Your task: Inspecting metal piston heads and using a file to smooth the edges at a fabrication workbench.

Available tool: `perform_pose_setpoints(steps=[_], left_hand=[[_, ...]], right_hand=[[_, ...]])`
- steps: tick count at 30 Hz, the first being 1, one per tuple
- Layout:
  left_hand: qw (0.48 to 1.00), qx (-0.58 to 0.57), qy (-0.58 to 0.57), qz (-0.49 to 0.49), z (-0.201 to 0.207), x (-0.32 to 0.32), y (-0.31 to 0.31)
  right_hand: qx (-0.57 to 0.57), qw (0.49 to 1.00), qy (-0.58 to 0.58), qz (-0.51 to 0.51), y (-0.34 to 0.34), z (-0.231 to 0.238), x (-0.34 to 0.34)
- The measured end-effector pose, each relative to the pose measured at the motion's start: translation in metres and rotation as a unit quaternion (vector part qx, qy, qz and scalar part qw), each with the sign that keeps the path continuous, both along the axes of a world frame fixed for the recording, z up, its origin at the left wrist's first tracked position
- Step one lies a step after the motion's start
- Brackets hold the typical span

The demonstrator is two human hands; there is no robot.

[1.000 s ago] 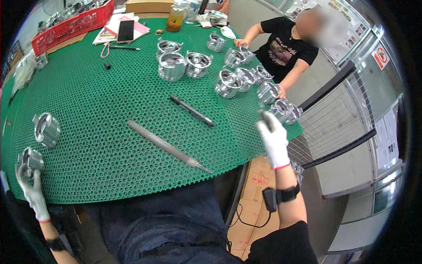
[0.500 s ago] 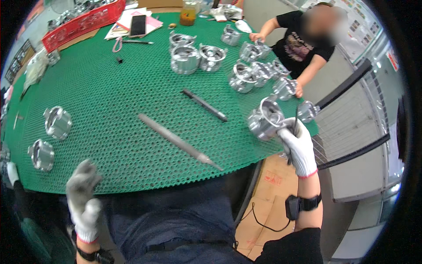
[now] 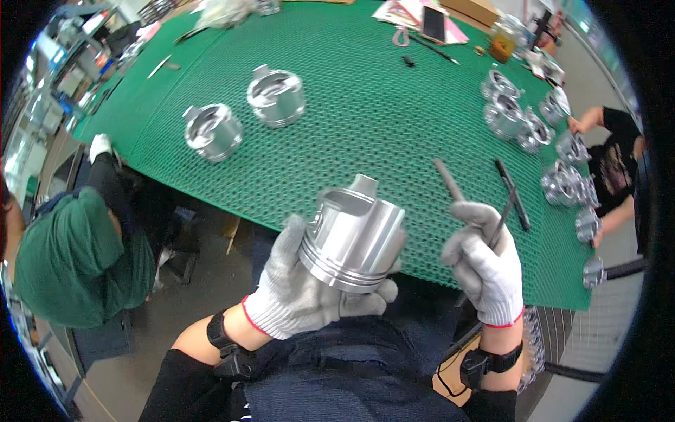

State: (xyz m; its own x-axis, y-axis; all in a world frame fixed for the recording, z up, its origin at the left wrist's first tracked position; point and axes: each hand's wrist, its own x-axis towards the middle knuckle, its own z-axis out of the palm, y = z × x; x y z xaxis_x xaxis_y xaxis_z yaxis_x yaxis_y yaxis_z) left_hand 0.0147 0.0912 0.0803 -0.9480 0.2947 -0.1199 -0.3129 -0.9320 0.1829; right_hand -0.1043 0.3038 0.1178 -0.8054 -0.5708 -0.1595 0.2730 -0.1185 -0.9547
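A shiny metal piston rests in my left hand, the gloved fingers wrapped under and around it above the table's near edge. It leans slightly, ringed end down toward the palm. My right hand, also in a white glove, is closed on a thin dark rod-shaped tool, just right of the piston and apart from it. Beyond that hand a grey file lies on the green mat, partly hidden by the fingers. Beside it is a black pen-like tool.
Two pistons stand on the mat's left part, one farther than the other. Several more pistons crowd the right side, near another person. A phone, papers and a jar sit at the back. Someone in green is at left.
The piston formerly at my right hand is now in my left hand, which was empty and open. Both hands have come together in front of me. The view has swung left.
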Motion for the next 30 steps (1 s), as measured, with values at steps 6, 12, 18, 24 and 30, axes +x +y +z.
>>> perform_pose_setpoints(steps=[6,12,18,24,30], left_hand=[[0.970,0.240,-0.031,-0.009,-0.011,0.013,-0.007],[0.811,-0.512,0.180,0.219,-0.013,0.010,-0.014],[0.418,-0.793,0.290,0.335,-0.004,0.013,-0.027],[0.409,-0.795,0.325,0.307,0.009,0.001,-0.015],[0.497,-0.751,0.360,0.243,0.014,-0.005,-0.007]], right_hand=[[0.134,0.989,-0.017,-0.052,0.005,-0.032,0.002],[0.111,0.990,-0.012,-0.084,0.012,-0.037,0.005],[0.108,0.990,-0.016,-0.088,0.012,-0.035,0.009],[0.047,0.985,0.165,-0.023,-0.006,-0.031,0.033],[-0.145,0.969,-0.194,0.044,0.001,-0.054,0.043]])
